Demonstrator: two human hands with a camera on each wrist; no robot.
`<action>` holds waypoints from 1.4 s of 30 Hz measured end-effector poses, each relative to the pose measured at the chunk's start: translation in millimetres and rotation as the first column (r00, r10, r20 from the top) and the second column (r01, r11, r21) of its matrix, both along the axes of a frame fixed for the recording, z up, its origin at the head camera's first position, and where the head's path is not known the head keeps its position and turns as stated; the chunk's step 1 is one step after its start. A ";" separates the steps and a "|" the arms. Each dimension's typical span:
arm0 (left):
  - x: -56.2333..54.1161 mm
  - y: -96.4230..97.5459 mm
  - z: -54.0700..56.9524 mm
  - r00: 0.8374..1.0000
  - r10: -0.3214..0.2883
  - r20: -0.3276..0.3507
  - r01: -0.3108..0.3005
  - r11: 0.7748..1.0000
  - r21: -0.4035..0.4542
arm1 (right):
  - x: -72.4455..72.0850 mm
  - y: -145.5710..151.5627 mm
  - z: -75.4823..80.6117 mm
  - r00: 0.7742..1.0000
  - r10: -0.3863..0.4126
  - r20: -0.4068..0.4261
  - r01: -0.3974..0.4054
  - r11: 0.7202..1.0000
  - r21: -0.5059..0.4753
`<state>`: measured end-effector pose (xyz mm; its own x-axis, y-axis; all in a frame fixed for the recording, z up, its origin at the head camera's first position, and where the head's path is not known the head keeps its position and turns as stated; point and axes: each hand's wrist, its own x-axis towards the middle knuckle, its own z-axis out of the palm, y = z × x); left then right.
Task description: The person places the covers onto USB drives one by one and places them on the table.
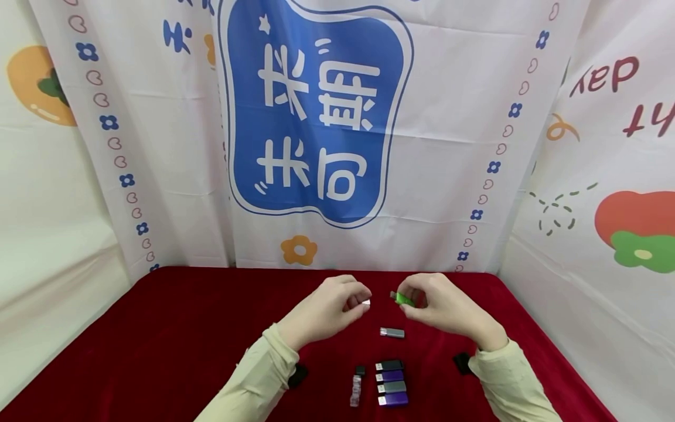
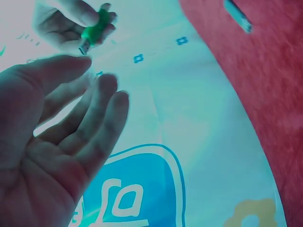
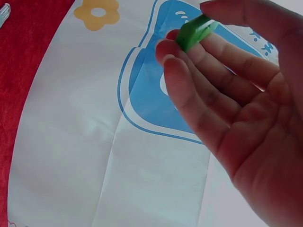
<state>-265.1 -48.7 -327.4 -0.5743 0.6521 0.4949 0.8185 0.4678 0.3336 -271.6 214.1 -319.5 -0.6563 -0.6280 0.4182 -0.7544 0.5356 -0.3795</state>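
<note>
**Green USB drive [image 1: 404,299] held over the red-clothed bench [image 1: 184,334]**

The left hand [image 1: 334,302] pinches a small pale piece [image 1: 366,302], mostly hidden by its fingers. Nearer lie clear caps [image 1: 355,391] below a black cap [image 1: 360,370], beside four drives [image 1: 392,387], black, purple, gray, purple, plugs leftward. A lone gray drive [image 1: 394,333] lies beyond them. The right hand [image 1: 440,302] grips the green drive, its metal plug pointing left.

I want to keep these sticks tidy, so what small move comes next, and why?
I'd probably lower the green stick in your right hand to the row of four sticks: its metal plug is bare, like theirs, and it's held above the red cloth.
</note>
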 end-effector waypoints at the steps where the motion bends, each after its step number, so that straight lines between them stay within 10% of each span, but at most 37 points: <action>1: 1.5 -0.6 0.3 1.000 0.002 -0.020 -0.001 1.000 0.030 | 0.1 -0.3 0.3 1.000 0.002 -0.008 -0.002 1.000 -0.005; 13: 10.7 0.1 0.1 0.988 -0.052 -0.144 0.082 0.974 0.212 | 4.4 -7.3 1.6 0.999 0.003 -0.048 -0.004 1.000 -0.023; 42: 3.5 -0.7 -6.3 0.989 -0.032 -0.142 0.062 0.975 0.212 | 12.3 -10.0 4.4 0.988 0.008 -0.153 -0.008 1.000 0.001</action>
